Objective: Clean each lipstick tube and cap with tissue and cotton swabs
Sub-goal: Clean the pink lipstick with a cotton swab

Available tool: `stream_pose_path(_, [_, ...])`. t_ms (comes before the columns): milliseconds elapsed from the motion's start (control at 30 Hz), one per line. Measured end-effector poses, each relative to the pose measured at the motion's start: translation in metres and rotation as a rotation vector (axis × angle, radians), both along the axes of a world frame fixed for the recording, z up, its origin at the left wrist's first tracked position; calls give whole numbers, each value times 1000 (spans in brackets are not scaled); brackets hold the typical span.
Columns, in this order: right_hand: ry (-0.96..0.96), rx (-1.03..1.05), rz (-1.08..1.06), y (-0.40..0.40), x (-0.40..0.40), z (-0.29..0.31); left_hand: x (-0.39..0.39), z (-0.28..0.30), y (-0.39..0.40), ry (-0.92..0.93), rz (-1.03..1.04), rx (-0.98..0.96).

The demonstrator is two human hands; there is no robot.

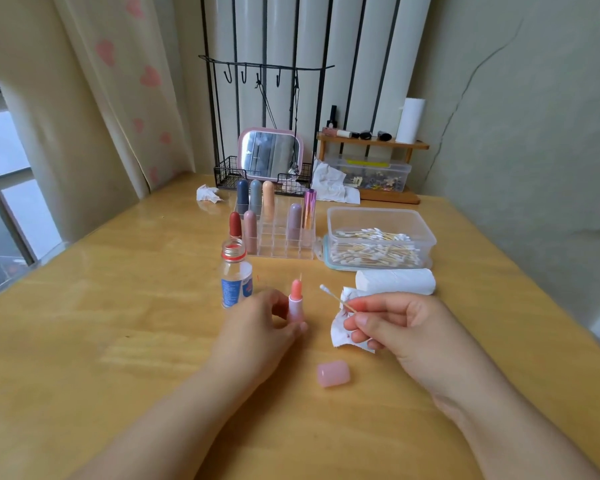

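Note:
My left hand (260, 327) grips an uncapped pink lipstick tube (296, 304) upright, its coral stick raised above the collar. My right hand (392, 327) pinches a cotton swab (336, 298) whose white tip points toward the lipstick, a short gap apart. The same hand also holds a stained, crumpled tissue (343, 327) under its fingers. The tube's pink cap (333, 373) lies on its side on the wooden table (118, 341), just in front of both hands.
A small open bottle (236, 277) stands left of the lipstick. Behind it, a clear organizer (278, 233) holds several capped lipsticks. A clear box of cotton swabs (378, 239) and a folded tissue stack (395, 281) sit at the right. Crumpled tissues, a mirror and shelves line the back.

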State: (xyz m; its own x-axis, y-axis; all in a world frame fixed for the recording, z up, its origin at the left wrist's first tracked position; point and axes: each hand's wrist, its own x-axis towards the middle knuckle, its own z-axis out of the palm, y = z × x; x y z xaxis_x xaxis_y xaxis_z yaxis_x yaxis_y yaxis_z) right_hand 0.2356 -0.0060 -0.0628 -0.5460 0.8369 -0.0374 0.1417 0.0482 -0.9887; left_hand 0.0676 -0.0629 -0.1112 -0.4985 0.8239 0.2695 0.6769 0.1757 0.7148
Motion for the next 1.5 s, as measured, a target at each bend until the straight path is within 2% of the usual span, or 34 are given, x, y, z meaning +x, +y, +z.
stream_pose_path(133, [11,227,-74,-2,-1,1,3,7,-9,-156,-52,128])
stream_pose_path(333, [66,594,-155,-11,4,9,12,26,-22,-568,-251,300])
stream_pose_path(433, [93,740,-182,-13,6,10,22,35,-27,-657,-366,346])
stream_pose_path(567, [100,854,-191,-15,9,12,28,39,-29,-736,-385,386])
stream_pose_path(967, [93,923,-197,-15,12,15,31,42,-31,-737,-387,425])
stream_pose_path(1267, [197,814,-127,-13,12,17,31,42,-31,-750,-395,428])
stream_pose_path(1500, [197,710,-142,-11,14,17,30,39,-32,-736,-425,422])
